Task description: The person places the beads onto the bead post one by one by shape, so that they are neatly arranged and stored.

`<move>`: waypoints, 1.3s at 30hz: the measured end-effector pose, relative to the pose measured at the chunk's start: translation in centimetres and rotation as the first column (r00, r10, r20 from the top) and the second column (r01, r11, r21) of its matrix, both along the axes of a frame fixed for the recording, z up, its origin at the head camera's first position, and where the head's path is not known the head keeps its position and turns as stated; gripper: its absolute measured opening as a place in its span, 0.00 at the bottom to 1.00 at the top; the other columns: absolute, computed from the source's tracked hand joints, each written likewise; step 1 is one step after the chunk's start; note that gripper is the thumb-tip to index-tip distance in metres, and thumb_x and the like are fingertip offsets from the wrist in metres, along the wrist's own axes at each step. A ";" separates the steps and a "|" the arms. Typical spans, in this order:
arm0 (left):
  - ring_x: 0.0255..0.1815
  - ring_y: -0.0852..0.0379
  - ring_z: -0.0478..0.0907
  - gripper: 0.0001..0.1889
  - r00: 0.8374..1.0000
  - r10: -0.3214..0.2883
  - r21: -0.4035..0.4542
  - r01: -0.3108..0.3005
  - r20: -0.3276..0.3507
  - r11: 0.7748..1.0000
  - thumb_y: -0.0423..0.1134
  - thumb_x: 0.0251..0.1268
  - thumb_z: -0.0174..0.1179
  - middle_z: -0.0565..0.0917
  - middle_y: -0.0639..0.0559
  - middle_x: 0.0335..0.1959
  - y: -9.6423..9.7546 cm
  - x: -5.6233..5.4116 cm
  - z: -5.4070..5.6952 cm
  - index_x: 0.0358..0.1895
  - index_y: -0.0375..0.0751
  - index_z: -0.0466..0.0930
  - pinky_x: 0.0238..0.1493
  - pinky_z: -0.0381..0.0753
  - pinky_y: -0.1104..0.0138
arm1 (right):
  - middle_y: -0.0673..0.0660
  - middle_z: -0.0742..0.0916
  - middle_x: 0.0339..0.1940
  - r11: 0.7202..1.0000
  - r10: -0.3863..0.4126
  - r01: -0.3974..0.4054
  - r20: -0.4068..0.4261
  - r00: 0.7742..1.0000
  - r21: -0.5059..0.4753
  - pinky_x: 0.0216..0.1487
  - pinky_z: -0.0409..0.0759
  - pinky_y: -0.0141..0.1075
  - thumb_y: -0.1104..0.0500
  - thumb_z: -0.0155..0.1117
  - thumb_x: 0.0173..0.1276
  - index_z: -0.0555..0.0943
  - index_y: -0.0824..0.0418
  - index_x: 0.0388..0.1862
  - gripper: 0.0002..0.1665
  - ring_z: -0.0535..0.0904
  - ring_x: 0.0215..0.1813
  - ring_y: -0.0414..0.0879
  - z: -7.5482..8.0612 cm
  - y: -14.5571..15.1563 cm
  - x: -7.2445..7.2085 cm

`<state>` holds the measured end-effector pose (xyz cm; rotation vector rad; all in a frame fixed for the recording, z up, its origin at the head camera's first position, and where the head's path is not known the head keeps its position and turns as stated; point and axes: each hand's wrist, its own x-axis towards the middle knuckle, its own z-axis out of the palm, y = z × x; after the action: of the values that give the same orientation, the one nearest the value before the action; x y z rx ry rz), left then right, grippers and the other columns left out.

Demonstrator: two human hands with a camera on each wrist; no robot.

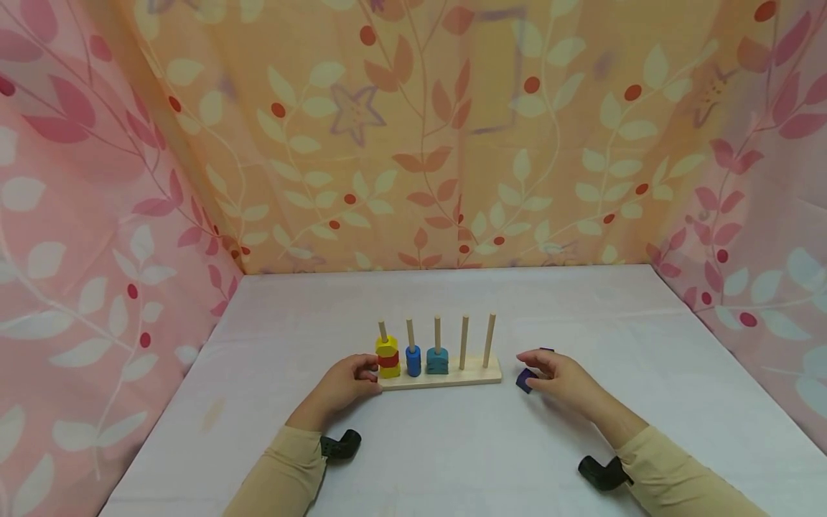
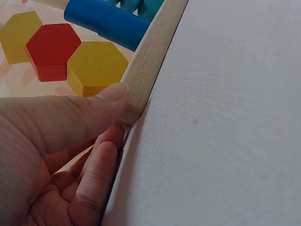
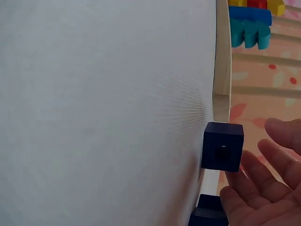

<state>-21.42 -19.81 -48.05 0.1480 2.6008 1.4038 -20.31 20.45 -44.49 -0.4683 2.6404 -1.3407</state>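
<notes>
A wooden peg board (image 1: pixel 452 380) with a row of upright pegs stands on the table. Yellow hexagonal blocks (image 1: pixel 387 346) with a red one (image 1: pixel 388 360) between them are threaded on its leftmost peg. Blue cylinders (image 1: pixel 413 361) and teal blocks (image 1: pixel 437 361) fill the two pegs beside it; the two right pegs are bare. My left hand (image 1: pixel 342 383) holds the board's left end, thumb against its edge and fingers curled by the corner. Right of the board, my right hand (image 1: pixel 570 382) reaches around a dark blue cube (image 3: pixel 222 147) with a hole, thumb and fingers spread apart.
A second dark blue block (image 3: pixel 209 214) lies near the right hand, mostly hidden behind it in the head view. White cloth covers the table (image 1: pixel 446 459). Patterned curtains (image 1: pixel 420 143) hang at the back and both sides.
</notes>
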 end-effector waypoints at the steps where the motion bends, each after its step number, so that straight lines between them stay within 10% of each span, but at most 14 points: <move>1: 0.39 0.59 0.75 0.26 1.000 0.001 -0.001 -0.001 0.001 1.000 0.40 0.49 0.69 0.77 0.53 0.45 0.0 0.0 0.0 0.54 0.44 0.74 0.45 0.75 0.64 | 0.64 0.79 0.55 1.000 0.006 -0.006 -0.004 1.000 0.017 0.56 0.69 0.49 0.65 0.63 0.59 0.74 0.67 0.55 0.23 0.71 0.59 0.60 -0.1 0.0 0.0; 27: 0.39 0.58 0.74 0.26 1.000 -0.003 0.010 0.003 0.011 1.000 0.40 0.48 0.69 0.77 0.53 0.44 -0.2 -0.2 -0.5 0.54 0.44 0.74 0.44 0.76 0.65 | 0.50 0.78 0.27 0.979 0.018 -0.029 0.055 0.998 0.204 0.31 0.70 0.34 0.64 0.70 0.51 0.79 0.57 0.39 0.15 0.70 0.32 0.44 -0.4 -0.2 0.9; 39: 0.39 0.58 0.75 0.26 1.000 -0.003 0.011 0.003 0.010 1.000 0.40 0.48 0.69 0.77 0.53 0.44 -0.1 -0.1 -0.1 0.54 0.44 0.74 0.45 0.76 0.63 | 0.57 0.81 0.39 0.999 -0.051 0.051 0.059 0.997 0.010 0.36 0.75 0.34 0.60 0.66 0.58 0.75 0.62 0.43 0.15 0.75 0.38 0.46 2.9 -0.9 -0.6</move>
<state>-21.48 -19.94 -48.16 0.1464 2.5842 1.4144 -20.95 19.56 -41.61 -0.3567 2.6259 -1.3352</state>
